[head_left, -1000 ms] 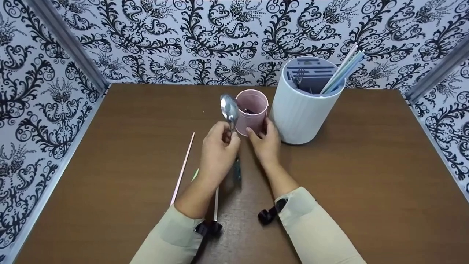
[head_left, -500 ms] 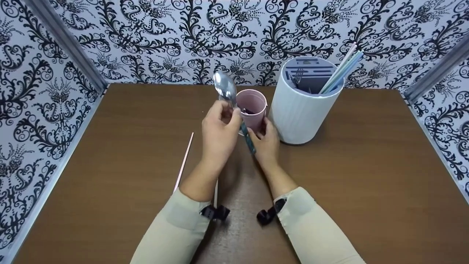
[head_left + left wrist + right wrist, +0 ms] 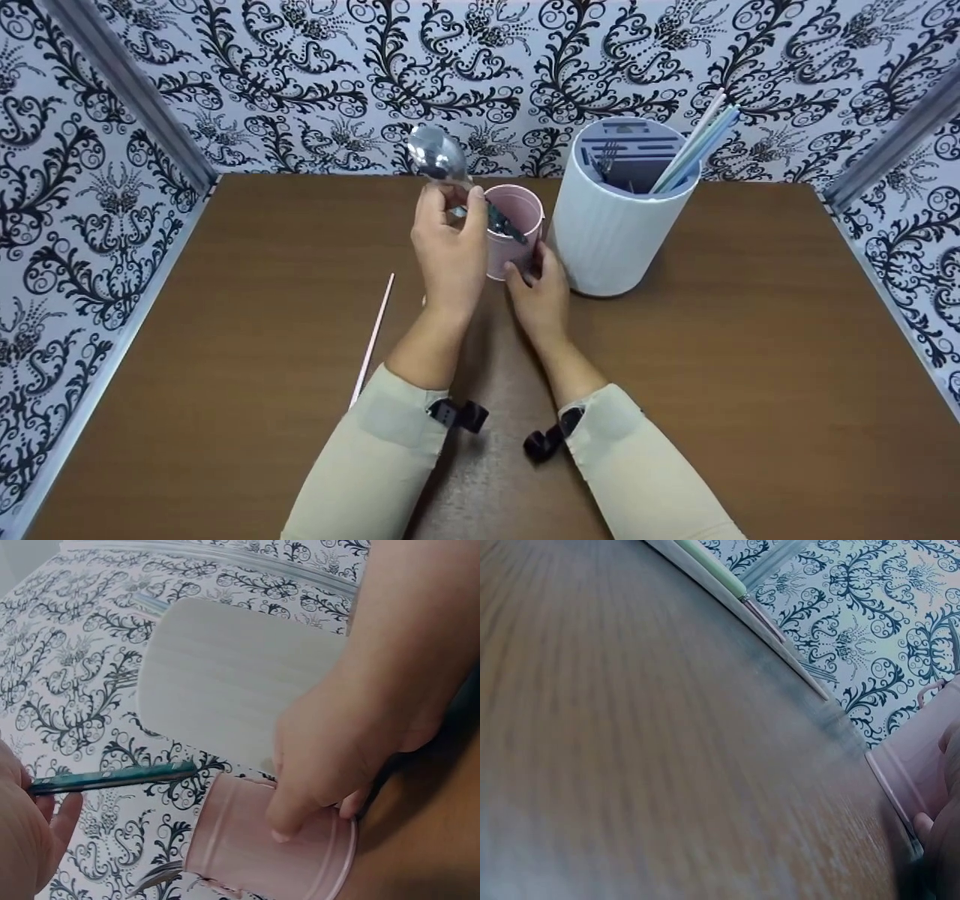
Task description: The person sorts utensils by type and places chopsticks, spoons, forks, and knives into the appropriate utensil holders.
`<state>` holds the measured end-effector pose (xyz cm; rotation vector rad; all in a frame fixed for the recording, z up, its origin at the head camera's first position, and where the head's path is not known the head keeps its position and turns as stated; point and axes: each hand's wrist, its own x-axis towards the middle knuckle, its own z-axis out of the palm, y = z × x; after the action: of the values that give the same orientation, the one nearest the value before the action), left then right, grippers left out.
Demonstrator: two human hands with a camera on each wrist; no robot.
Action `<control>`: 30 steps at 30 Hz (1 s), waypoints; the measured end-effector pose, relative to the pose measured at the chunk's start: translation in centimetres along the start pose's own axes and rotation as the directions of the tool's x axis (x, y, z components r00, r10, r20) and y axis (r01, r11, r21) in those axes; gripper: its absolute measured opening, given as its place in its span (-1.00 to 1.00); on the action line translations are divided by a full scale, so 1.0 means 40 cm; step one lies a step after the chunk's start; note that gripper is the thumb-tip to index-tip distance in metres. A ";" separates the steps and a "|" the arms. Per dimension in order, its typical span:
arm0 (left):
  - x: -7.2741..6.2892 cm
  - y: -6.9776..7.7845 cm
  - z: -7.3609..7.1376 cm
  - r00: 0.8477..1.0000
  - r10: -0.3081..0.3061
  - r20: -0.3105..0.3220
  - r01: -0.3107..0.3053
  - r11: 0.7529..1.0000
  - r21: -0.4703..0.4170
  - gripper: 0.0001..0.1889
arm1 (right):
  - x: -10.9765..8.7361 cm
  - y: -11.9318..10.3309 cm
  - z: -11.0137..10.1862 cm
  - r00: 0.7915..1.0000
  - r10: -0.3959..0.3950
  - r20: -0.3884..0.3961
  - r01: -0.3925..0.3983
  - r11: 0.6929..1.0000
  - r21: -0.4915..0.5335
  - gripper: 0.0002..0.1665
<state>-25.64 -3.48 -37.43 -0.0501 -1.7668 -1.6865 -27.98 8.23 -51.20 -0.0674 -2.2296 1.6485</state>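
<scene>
In the head view my left hand [image 3: 450, 244] pinches a spoon [image 3: 439, 156] near its neck. The shiny bowl points up and to the left, and the dark green handle [image 3: 112, 778] slants down over the mouth of a small pink pail [image 3: 504, 259]. My right hand [image 3: 541, 300] grips that pail low on its right side, thumb in front. The pail stands upright on the table, some dark and metal pieces inside it. In the left wrist view, metal tines [image 3: 161, 875] stick out past the pail's rim.
Right of the pail stands a white utensil holder [image 3: 626, 232] with a fork [image 3: 608, 157] and several pastel chopsticks [image 3: 694, 154]. A pale pink stick [image 3: 373, 337] lies on the table [image 3: 247, 322] at left. A green-handled utensil [image 3: 720, 570] shows in the right wrist view. Patterned walls enclose the table.
My left hand has risen and moved away from me with the spoon, tilting it so the handle swings from beside the pail to over its mouth. The right hand stays on the pail.
</scene>
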 end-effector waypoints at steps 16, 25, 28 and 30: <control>-0.019 -0.082 0.034 0.997 -0.012 -0.080 0.012 1.000 -0.004 -0.82 | -0.003 0.012 0.004 0.999 -0.034 0.016 0.034 0.999 0.017 -0.21; -0.043 -0.122 0.041 0.996 -0.064 -0.062 0.064 0.998 0.004 -0.83 | 0.002 0.016 0.004 0.998 -0.050 0.035 0.051 0.999 -0.017 -0.15; -0.045 -0.136 0.041 0.995 -0.077 -0.061 0.078 0.997 0.016 -0.82 | 0.003 0.013 0.005 0.998 -0.047 0.033 0.048 0.999 -0.021 -0.14; -0.046 -0.144 0.040 0.993 -0.102 -0.054 0.103 0.994 0.021 -0.81 | 0.003 0.011 0.006 0.999 -0.042 0.030 0.043 0.999 -0.026 -0.15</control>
<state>-27.64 -2.19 -43.20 0.0967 -1.7760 -1.7222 -28.26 8.18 -51.63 -0.0022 -2.2595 1.6077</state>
